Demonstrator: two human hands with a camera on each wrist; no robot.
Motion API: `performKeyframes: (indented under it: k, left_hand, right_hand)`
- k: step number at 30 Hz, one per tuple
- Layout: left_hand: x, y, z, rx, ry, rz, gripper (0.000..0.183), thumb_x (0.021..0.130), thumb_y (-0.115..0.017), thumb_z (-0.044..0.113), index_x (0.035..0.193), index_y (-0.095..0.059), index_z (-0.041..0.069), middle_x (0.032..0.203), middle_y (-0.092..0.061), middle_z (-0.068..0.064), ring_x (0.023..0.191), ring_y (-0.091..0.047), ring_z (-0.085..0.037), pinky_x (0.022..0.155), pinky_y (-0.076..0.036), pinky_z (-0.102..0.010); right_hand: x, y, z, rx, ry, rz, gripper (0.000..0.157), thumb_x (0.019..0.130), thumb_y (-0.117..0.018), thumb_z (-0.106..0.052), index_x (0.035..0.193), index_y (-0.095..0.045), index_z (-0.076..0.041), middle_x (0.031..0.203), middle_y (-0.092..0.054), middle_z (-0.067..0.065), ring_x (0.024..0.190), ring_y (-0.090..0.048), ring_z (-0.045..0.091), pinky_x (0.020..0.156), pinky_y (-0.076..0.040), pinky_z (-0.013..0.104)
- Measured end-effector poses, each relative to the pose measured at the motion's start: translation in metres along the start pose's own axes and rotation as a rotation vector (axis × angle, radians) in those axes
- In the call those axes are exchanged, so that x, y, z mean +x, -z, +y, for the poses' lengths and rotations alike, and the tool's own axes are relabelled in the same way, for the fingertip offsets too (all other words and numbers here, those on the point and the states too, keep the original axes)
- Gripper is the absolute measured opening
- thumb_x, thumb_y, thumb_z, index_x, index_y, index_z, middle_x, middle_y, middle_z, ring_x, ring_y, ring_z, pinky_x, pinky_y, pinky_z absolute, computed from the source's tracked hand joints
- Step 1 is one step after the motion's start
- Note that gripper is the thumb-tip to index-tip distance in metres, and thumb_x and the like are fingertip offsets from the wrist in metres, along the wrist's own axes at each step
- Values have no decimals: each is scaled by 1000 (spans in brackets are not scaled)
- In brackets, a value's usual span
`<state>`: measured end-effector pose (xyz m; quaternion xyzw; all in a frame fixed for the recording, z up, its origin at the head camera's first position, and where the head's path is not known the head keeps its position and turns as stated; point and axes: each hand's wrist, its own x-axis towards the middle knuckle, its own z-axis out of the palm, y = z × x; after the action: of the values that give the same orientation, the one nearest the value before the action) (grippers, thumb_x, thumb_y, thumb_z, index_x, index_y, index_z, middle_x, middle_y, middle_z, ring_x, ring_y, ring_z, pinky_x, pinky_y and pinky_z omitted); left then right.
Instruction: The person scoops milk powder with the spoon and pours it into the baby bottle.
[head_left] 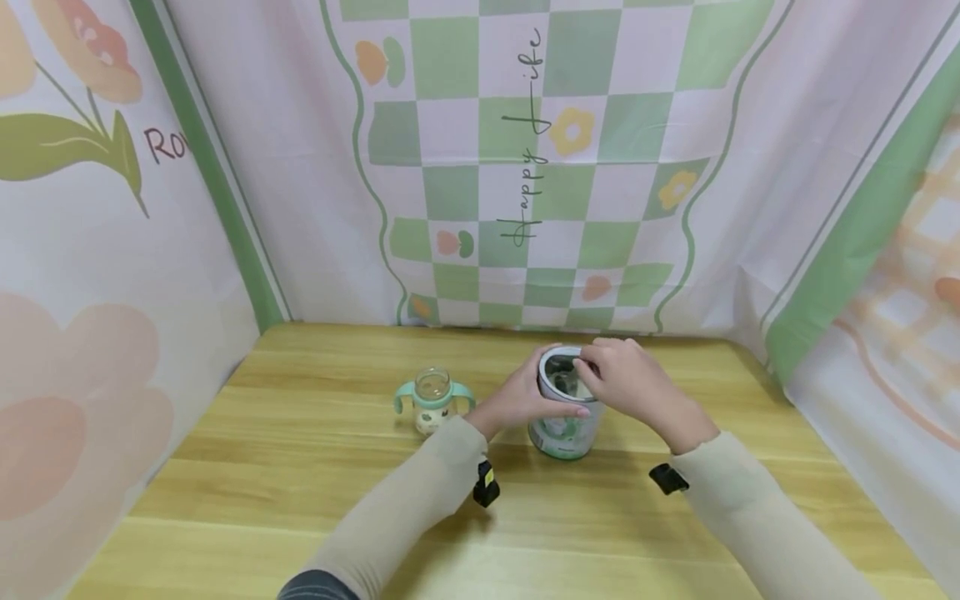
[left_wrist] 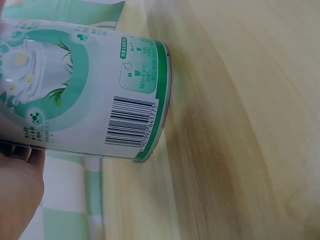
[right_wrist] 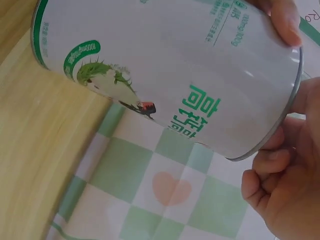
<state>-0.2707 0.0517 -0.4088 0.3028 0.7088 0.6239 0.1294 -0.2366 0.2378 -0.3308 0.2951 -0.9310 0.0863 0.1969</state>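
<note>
Can (head_left: 566, 432): toward 5 o'clock from the head view's centre, long axis roughly upright, mouth up | Your left hand (head_left: 522, 397): wraps its 9 o'clock side | Your right hand (head_left: 632, 379): fingers curled at the rim's 3 o'clock; you can't tell what they pinch | Inside: dark, hard to read | Cup (head_left: 431, 418): 9 o'clock of can, upright, contents unclear, partly behind your left sleeve (head_left: 405, 500)

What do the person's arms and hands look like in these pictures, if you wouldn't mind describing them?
The left hand and right hand wear no gloves. The left sleeve and right sleeve are plain beige, with dark, pale-lined cloth beyond the left one. A small black device with a yellow patch sits at the left cuff; another black device at the right.
</note>
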Motion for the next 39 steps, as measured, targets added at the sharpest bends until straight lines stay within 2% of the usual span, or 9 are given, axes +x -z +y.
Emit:
performKeyframes:
  k: [3,12,16,20,26,29,33,36,39]
  left_hand:
    - [0,0,0,-11,-13,-19,86,82,-86,22,149,-31,23,135,-52,2,118,-58,-18,94,-50,-29]
    - [-1,0,-1,-35,-23,-43,87,86,-83,19,153,-27,18,134,-50,3,118,-58,-20,92,-51,-30]
    - [0,0,-1,-50,-14,-48,88,85,-83,18,152,-27,20,132,-51,5,115,-59,-18,92,-52,-30]
    - [1,0,-3,-51,-19,-48,89,84,-83,16,153,-26,20,132,-51,5,112,-59,-12,91,-52,-30]
    - [3,1,-4,-56,-37,-65,89,85,-82,16,153,-25,17,132,-50,5,112,-60,-12,91,-53,-31]
    - [2,0,-4,-65,-28,-69,85,85,-82,17,151,-28,21,132,-51,5,111,-60,-12,90,-53,-31]
    - [1,0,-5,-72,-16,-70,80,85,-83,18,147,-32,27,130,-54,5,112,-61,-12,91,-52,-31]
    - [0,0,-4,-58,-5,-59,81,85,-84,21,147,-32,28,130,-54,6,113,-60,-11,92,-51,-31]
    - [-1,0,-3,-36,6,-42,83,84,-84,24,148,-31,29,130,-53,8,113,-59,-10,93,-49,-31]
  right_hand:
    - [1,-1,0,23,-8,-39,30,97,-61,-11,68,-55,-16,61,-46,-6,49,-38,8,55,-41,35]
    - [5,-9,-7,56,-9,-58,36,96,-61,-13,63,-46,-20,57,-42,-9,52,-38,10,60,-37,37]
    - [5,-8,-11,90,-17,-95,37,96,-60,-13,63,-46,-20,56,-41,-10,52,-37,9,61,-36,36]
    - [7,-7,-13,149,-5,-131,37,97,-60,-12,63,-48,-20,57,-41,-9,51,-38,8,57,-37,33]
    - [9,-5,-13,236,-70,-206,38,99,-58,-15,62,-49,-19,56,-41,-7,49,-38,8,49,-36,27]
    - [8,-1,-12,298,-109,-242,39,100,-56,-16,62,-48,-18,55,-40,-7,48,-36,8,49,-35,26]
    - [5,5,-6,400,-164,-271,34,102,-54,-17,69,-63,-16,63,-56,-8,52,-47,10,53,-44,29]
    - [2,10,-1,441,-189,-271,29,104,-53,-20,84,-74,-13,79,-68,-4,64,-58,13,60,-50,33]
    - [-2,14,4,445,-204,-266,29,104,-52,-23,92,-75,-12,85,-69,-3,73,-61,13,65,-51,35]
